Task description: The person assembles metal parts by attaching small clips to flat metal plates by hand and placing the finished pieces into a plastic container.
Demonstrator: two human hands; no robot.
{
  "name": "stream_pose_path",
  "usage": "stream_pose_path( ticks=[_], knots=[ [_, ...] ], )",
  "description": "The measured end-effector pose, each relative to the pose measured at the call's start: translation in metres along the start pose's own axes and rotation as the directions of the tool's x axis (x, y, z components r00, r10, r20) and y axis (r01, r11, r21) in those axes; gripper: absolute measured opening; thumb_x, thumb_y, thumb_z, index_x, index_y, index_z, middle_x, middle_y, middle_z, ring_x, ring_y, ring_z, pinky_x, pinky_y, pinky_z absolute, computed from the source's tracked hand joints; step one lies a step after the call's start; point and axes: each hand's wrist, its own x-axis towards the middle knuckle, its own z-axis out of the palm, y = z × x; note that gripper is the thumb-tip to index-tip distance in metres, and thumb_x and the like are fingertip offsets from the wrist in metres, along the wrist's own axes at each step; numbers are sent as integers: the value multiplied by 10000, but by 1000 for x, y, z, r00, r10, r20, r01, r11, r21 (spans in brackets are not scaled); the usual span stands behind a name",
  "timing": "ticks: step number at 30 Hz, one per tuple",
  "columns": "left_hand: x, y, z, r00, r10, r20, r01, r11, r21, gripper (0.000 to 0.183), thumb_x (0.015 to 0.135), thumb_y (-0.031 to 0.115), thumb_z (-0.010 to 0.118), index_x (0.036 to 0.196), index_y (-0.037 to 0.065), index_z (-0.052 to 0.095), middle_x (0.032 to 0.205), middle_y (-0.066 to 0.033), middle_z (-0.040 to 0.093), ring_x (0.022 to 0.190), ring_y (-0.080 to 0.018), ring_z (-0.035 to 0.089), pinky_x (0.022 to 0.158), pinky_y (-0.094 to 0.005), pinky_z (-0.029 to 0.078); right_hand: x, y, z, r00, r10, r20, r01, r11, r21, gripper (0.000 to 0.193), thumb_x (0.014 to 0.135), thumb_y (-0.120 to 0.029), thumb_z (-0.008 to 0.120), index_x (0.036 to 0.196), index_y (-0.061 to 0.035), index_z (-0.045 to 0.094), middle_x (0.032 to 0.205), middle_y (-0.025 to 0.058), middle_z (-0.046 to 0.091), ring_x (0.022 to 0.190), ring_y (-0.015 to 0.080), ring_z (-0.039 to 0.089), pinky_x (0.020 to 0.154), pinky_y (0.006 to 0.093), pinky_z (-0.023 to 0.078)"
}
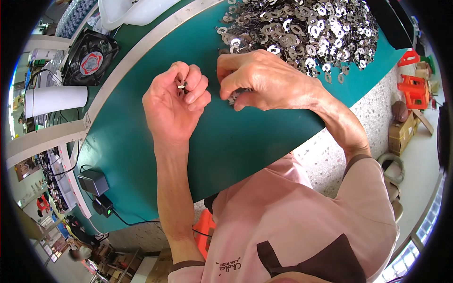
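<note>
My left hand [177, 101] is raised over the green table mat [226, 146], palm up. Its curled fingers and thumb pinch a small shiny metal piece [182, 87]; the rest of that piece is hidden. To its right, my right hand [271, 82] is palm down with bent fingers, closed around small greyish pieces [233, 97] that show between thumb and fingers. Their exact shape is mostly covered. Just beyond my right hand spreads a large pile of flat, ring-shaped metal clips [302, 30], a few lying loose along its near edge.
A pale raised edge [127, 52] borders the mat on the left. Past it are a black fan [91, 59] and a white tray [137, 12]. Black power adapters [93, 182] with a cable lie at the table's left end. Orange stools [413, 92] stand on the floor at right.
</note>
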Motion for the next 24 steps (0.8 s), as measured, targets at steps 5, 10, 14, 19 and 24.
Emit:
stream_pose_path(
  ticks=[5, 10, 14, 19, 24],
  knots=[
    [0, 0, 7, 996, 36, -78, -28, 995, 95, 227, 921, 142, 453, 729, 71, 356, 711, -32, 358, 599, -112, 370, 468, -216, 308, 0, 1, 1, 1000, -25, 7, 25, 1000, 19, 195, 626, 28, 691, 799, -14, 611, 851, 86, 563, 769, 287, 594, 612, 380, 457],
    [1, -2, 9, 985, 44, -170, -23, 993, 120, 116, 884, 110, 505, 875, 7, 558, 686, -59, 490, 552, -93, 379, 478, -226, 291, 2, 1, -8, 983, 180, -36, -159, 935, 316, 83, 739, 33, 623, 811, -3, 606, 773, 64, 593, 700, 180, 600, 589, 320, 447],
    [-2, -5, 8, 987, 68, -146, -24, 960, 280, 168, 922, 98, 484, 1042, 14, 566, 678, 1, 405, 536, -69, 353, 443, -199, 268, 3, 2, -16, 932, 361, 35, -286, 670, 685, 72, 775, -17, 631, 842, 10, 630, 770, 49, 633, 698, 125, 599, 627, 257, 482],
    [-3, -10, 18, 975, 103, -195, -4, 893, 450, 145, 899, 104, 545, 998, 10, 594, 587, 33, 383, 489, -44, 310, 416, -199, 218, 3, 2, -21, 905, 425, 26, -239, 457, 857, 141, 834, -98, 665, 916, 15, 646, 833, 82, 651, 744, 146, 642, 709, 244, 538],
    [-1, -17, 28, 961, 164, -225, -6, 820, 572, 113, 876, 62, 569, 969, 6, 597, 610, 17, 451, 478, -36, 313, 435, -194, 219, 4, 0, -21, 900, 435, 10, -196, 384, 902, 146, 801, -94, 685, 927, -29, 648, 825, 46, 658, 720, 102, 626, 687, 226, 518]
  ],
)
